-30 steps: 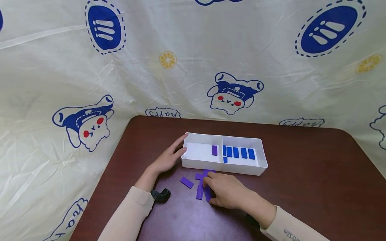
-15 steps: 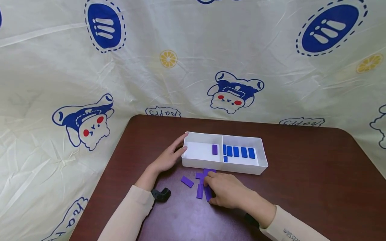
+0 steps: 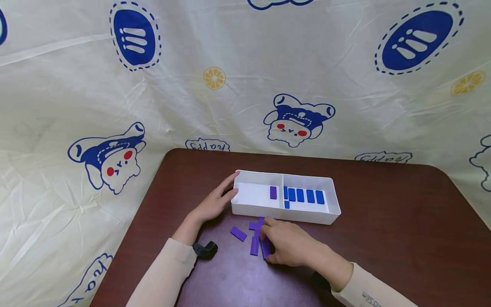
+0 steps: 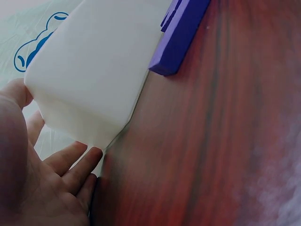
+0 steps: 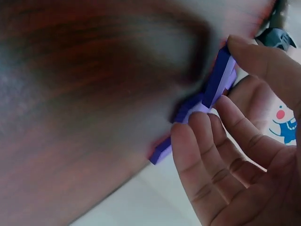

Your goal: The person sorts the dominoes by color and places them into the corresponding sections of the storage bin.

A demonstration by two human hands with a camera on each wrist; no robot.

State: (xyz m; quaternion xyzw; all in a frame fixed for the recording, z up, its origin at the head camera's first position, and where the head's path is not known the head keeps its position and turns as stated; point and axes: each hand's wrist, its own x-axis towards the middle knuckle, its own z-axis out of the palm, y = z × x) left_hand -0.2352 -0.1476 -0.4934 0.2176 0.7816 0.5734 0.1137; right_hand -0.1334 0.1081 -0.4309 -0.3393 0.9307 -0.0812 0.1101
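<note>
Pinching a purple tile [image 3: 265,249] end to end, the right hand [image 3: 293,244] is low over the dark table [image 3: 387,226] in the head view, just in front of the white box [image 3: 281,213]. Other purple tiles [image 3: 254,246] crowd beside it, some partly hidden by the fingers, so a hasty lift could drag or scatter them. The left hand [image 3: 210,206] rests against the box's left end; a bump to the wall could jostle the blue tiles [image 3: 310,196] lying right of the divider [image 3: 282,189].

From the left wrist, the fingers are apart and fairly straight, thumb at a corner; such light contact, I judge, could let the box slide if knocked.

From the right wrist, thumb and forefinger are clamped on the tile's two ends, the remaining fingers extended near its neighbours; uneven pressure on such small contacts could make it pivot or pop loose
</note>
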